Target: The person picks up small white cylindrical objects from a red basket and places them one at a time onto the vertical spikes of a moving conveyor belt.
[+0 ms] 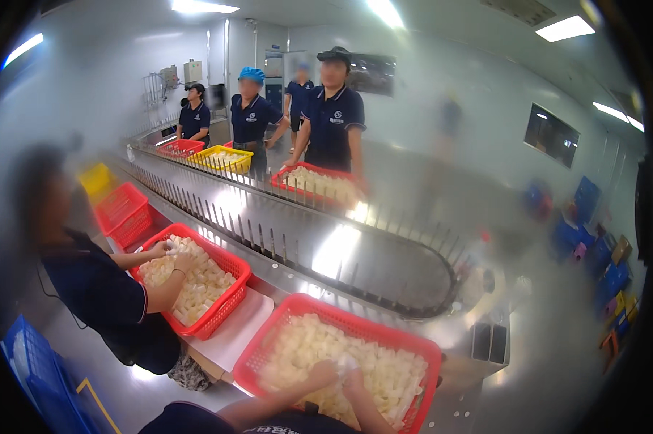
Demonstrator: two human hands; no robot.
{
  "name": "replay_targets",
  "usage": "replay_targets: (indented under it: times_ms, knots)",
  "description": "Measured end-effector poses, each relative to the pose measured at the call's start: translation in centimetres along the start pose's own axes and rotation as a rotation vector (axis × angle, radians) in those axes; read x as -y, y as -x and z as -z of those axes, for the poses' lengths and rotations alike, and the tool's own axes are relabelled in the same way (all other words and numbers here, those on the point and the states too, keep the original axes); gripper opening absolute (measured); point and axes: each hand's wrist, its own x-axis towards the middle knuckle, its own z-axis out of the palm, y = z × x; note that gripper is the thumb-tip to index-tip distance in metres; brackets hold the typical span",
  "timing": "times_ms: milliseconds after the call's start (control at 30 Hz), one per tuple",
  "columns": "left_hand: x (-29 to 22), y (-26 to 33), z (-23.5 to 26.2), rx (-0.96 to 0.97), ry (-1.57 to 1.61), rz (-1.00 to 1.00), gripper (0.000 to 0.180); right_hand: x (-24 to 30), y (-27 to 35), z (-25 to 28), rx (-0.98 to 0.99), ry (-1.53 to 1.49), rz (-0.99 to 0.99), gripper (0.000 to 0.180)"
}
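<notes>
A red perforated plastic basket [373, 325] full of small cream-white pieces [391, 365] stands in front of me. Over the middle of that heap, my left hand [323, 374] and my right hand [354, 385] come close together. Both have their fingers closed round a small white piece [346, 362]. It looks paler than the pieces below, but blur hides its exact kind. My forearms reach in from the lower edge, across the basket's near side.
Beyond the basket runs a metal conveyor [333, 249] lined with upright pins. At my left, a co-worker [98, 278] handles pieces in another red basket [214, 318]. More people and baskets stand across the conveyor. Blue crates [40, 369] are at lower left.
</notes>
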Motion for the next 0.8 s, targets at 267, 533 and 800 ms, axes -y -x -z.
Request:
replay_targets:
  times_ms: [267, 533, 800]
  knots:
    - [-7.2, -3.0, 9.6, -0.22, 0.268, -0.139, 0.035, 10.1, 7.4, -10.0, 0.158, 0.213, 0.58, 0.029]
    - [-13.0, -2.9, 21.8, -0.113, 1.084, -0.247, 0.052, 19.3, 13.7, -17.1, 0.333, 0.19, 0.734, 0.044]
    - [1.6, 1.8, 6.4, 0.132, 1.074, 0.043, 0.041, 9.3, 9.3, -9.1, 0.113, 0.271, 0.167, 0.039]
